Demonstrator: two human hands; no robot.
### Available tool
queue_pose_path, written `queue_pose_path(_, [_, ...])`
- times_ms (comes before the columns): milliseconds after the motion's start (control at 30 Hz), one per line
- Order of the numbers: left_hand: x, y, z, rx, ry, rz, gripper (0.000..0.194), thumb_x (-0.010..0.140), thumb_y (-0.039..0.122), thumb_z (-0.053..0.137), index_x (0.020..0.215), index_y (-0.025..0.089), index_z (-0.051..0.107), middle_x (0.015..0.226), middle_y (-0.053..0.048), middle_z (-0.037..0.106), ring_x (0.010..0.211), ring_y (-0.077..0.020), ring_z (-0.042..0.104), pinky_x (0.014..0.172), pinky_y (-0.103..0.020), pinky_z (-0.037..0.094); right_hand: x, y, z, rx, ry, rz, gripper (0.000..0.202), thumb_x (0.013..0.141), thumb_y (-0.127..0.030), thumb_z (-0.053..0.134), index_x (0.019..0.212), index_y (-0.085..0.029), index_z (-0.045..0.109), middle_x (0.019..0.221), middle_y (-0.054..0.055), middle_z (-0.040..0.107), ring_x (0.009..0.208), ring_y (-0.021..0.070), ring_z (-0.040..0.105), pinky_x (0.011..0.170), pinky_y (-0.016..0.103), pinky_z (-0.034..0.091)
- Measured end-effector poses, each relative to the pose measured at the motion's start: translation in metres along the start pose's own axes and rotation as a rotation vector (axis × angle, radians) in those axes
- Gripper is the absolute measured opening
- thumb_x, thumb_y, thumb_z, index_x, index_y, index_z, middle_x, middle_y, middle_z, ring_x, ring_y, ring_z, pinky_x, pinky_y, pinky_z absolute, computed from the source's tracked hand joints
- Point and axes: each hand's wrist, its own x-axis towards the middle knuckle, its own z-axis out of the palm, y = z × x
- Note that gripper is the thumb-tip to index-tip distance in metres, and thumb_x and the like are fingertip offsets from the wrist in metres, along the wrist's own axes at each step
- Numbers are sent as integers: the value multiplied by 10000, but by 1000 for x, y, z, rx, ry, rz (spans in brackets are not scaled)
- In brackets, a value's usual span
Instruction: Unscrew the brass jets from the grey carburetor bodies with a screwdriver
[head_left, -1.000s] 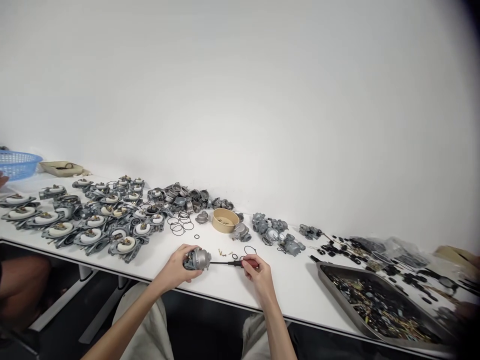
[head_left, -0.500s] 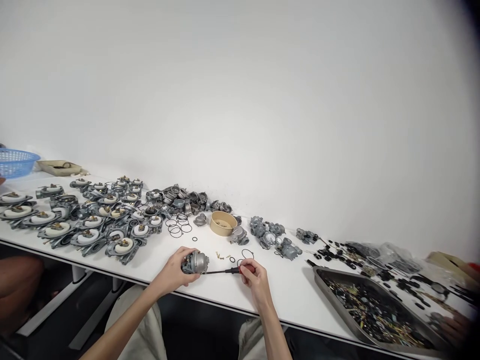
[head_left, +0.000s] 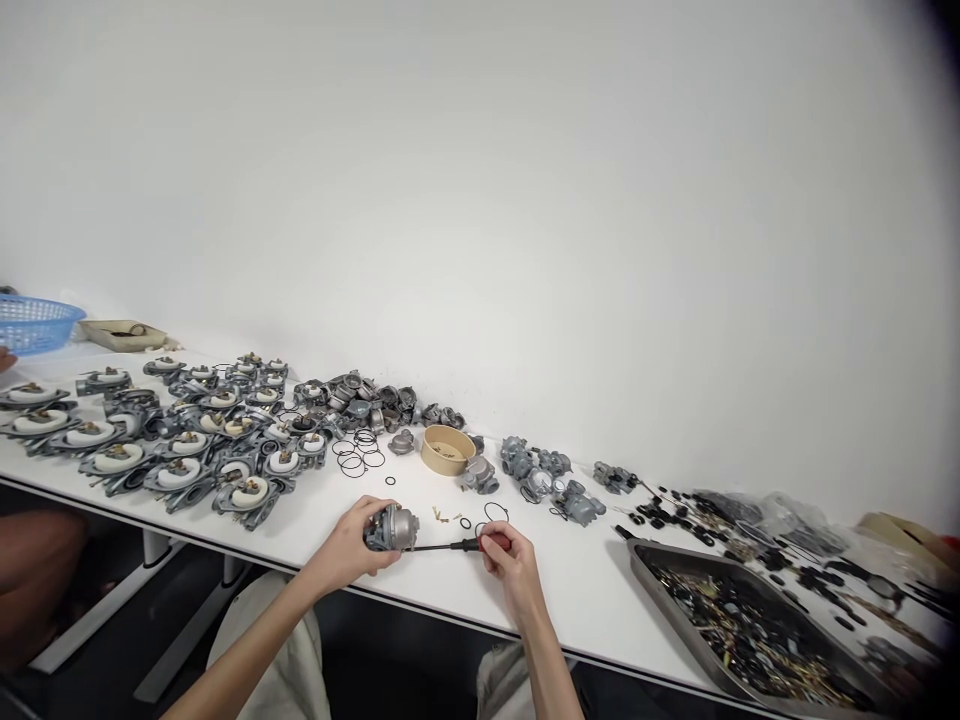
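Note:
Near the table's front edge, my left hand (head_left: 351, 545) is closed around a grey metal carburetor (head_left: 393, 527), its rounded bowl turned to the right. My right hand (head_left: 510, 560) grips the red handle of a screwdriver (head_left: 471, 544). The dark shaft runs left, and its tip meets the lower side of the bowl. Just behind the shaft lie a few small brass screws or jets (head_left: 442, 515) and a small black O-ring (head_left: 466, 524). A larger thin black ring (head_left: 496, 512) rests beside my right hand.
Many carburetor bodies with white floats (head_left: 180, 472) cover the left of the table. Metal bowls (head_left: 367, 395) are heaped by the wall, near a tan round container (head_left: 444, 450). At right stands a metal tray (head_left: 667, 610) of small parts. Another person's hand (head_left: 6, 358) shows at far left.
The view has shifted very slightly. Both hands keep the carburetor and screwdriver in nearly the same position. At far right, the other person's hand over the tray's end has mostly gone from view.

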Motion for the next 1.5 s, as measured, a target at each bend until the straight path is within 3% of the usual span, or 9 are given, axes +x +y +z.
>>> queue_pose_path(300, [-2, 2, -1, 31, -45, -20, 629, 742, 476, 743, 1306, 258, 568, 1236, -86, 491, 919, -224, 606, 469, -232, 602, 0, -1, 2, 23, -52, -130, 345, 746, -415, 765, 977, -194, 634, 833, 24, 613, 587, 114, 465, 525, 234, 355])
queue_pose_path(533, [-1, -4, -1, 21, -29, 3, 532, 798, 487, 678, 1274, 275, 569, 1215, -77, 495, 873, -198, 605, 444, -199, 582, -3, -3, 6, -105, 25, -44, 351, 855, -529, 656, 815, -184, 605, 633, -16, 512, 475, 97, 374, 411, 218, 261])
queue_pose_path(633, [-2, -3, -1, 26, -29, 8, 488, 810, 456, 662, 1253, 273, 569, 1185, -72, 506, 866, -198, 600, 442, -194, 575, -4, -4, 6, -71, -29, -95, 377, 797, -514, 724, 980, -203, 617, 710, -5, 575, 482, 90, 367, 434, 219, 288])
queue_pose_path(800, [-4, 3, -1, 31, -25, 1, 474, 815, 441, 660, 1251, 278, 572, 1195, -75, 505, 895, -212, 595, 454, -200, 574, -4, -7, 5, -151, 20, -69, 362, 814, -540, 694, 805, -187, 614, 635, -3, 555, 446, 80, 344, 403, 215, 254])
queue_pose_path(933, [-6, 6, 0, 22, -17, 3, 497, 804, 466, 668, 1257, 279, 586, 1200, -76, 514, 849, -201, 606, 443, -207, 562, -4, -7, 5, -131, -20, -98, 406, 766, -523, 747, 975, -192, 640, 763, 39, 625, 476, 95, 404, 417, 225, 306])
queue_pose_path(1167, [-8, 11, 1, 24, -6, 3, 500, 796, 471, 672, 1259, 298, 594, 1198, -68, 517, 858, -204, 588, 413, -183, 530, -1, 0, 2, -161, -22, -98, 368, 798, -528, 718, 912, -190, 626, 793, 45, 631, 479, 87, 371, 429, 227, 289])
queue_pose_path(1300, [-9, 15, 1, 28, -11, 8, 469, 811, 436, 658, 1253, 303, 579, 1182, -62, 515, 863, -204, 584, 404, -170, 516, 0, 2, 2, -223, 20, -49, 397, 833, -569, 661, 744, -193, 568, 619, -5, 539, 452, 89, 325, 420, 224, 236])
queue_pose_path(1433, [-9, 16, 0, 46, -11, 7, 449, 815, 441, 652, 1236, 302, 577, 1181, -58, 505, 887, -214, 579, 399, -171, 512, 0, -1, 2, -201, -13, -82, 393, 765, -553, 737, 820, -198, 575, 859, 49, 638, 485, 83, 362, 433, 223, 266])
queue_pose_path(1500, [-8, 16, 0, 50, -9, 9, 442, 814, 440, 653, 1227, 304, 580, 1174, -57, 505, 891, -216, 576, 392, -172, 507, 0, -2, 2, -219, 0, -66, 387, 792, -554, 709, 764, -197, 561, 720, 16, 588, 477, 87, 347, 435, 221, 265])
